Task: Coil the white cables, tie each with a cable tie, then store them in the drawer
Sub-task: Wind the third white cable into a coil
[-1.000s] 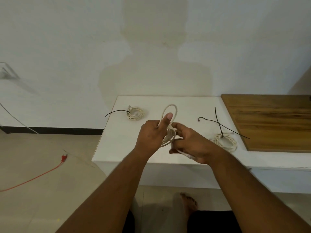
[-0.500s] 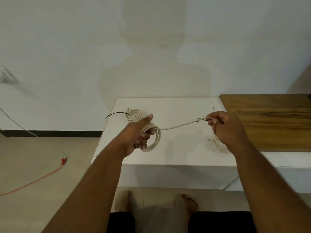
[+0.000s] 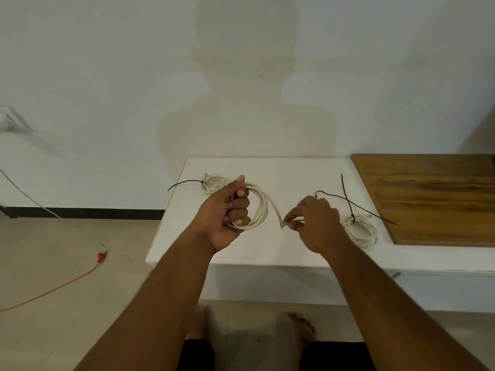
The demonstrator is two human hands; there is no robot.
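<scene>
Cable end (image 3: 283, 224) partly hidden by right hand (image 3: 317, 223), which pinches it. Left hand (image 3: 226, 212) fist-gripped around white cable coil (image 3: 259, 210).

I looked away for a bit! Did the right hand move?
Yes. The right hand, pinching the white cable, moved left, off the cable coil beside the wooden board, toward the left hand.

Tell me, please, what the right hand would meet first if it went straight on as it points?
Probably the white cable coil gripped by the left hand: the right hand, pinching that cable's free end, points leftward at it. Depth is unclear.
</scene>
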